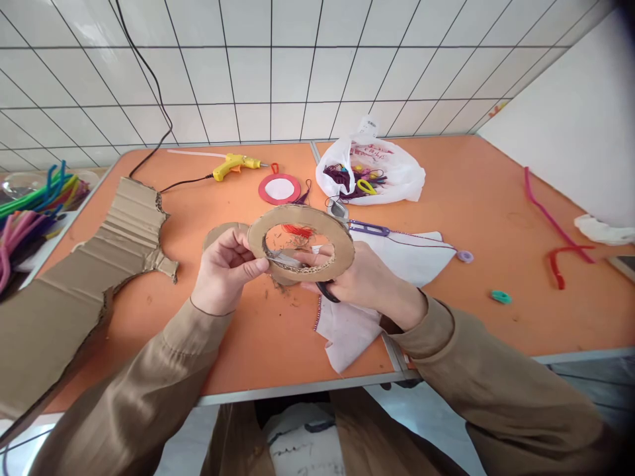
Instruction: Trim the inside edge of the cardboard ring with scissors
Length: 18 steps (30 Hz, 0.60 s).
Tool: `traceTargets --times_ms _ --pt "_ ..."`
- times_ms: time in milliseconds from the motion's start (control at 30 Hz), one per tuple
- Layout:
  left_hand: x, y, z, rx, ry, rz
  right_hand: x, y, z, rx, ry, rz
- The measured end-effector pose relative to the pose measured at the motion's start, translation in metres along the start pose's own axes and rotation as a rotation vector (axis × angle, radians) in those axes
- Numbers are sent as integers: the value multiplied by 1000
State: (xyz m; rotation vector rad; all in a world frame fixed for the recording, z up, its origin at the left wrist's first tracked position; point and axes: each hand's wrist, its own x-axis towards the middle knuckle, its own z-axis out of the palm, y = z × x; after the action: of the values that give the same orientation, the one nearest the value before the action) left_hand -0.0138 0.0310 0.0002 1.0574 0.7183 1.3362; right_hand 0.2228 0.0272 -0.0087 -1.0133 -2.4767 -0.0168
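Biggest danger first: the left hand (217, 276) pinched the flat brown cardboard ring (300, 213) above the orange table (149, 311), thumb (255, 267) near the black-handled scissors (327, 292) gripped by the right hand (370, 277), so a slip could've nicked skin or torn the rim. White cloth (347, 330) crowded beneath, white plastic bag (407, 175) and yellow glue gun (229, 168) beyond.

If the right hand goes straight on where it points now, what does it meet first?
Likely the left rim of the cardboard ring, near the left hand; depth is unclear here.
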Motion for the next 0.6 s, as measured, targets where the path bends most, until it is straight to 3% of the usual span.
traceTargets --times_ms 133,333,600 --pt "1 4 -2 30 22 19 0 5 -2 -73 69 -110" --pt "2 5 -2 48 21 -17 0 6 -7 -147 33 -120" --pt "0 6 -1 36 11 -39 0 6 -9 -189 140 -155"
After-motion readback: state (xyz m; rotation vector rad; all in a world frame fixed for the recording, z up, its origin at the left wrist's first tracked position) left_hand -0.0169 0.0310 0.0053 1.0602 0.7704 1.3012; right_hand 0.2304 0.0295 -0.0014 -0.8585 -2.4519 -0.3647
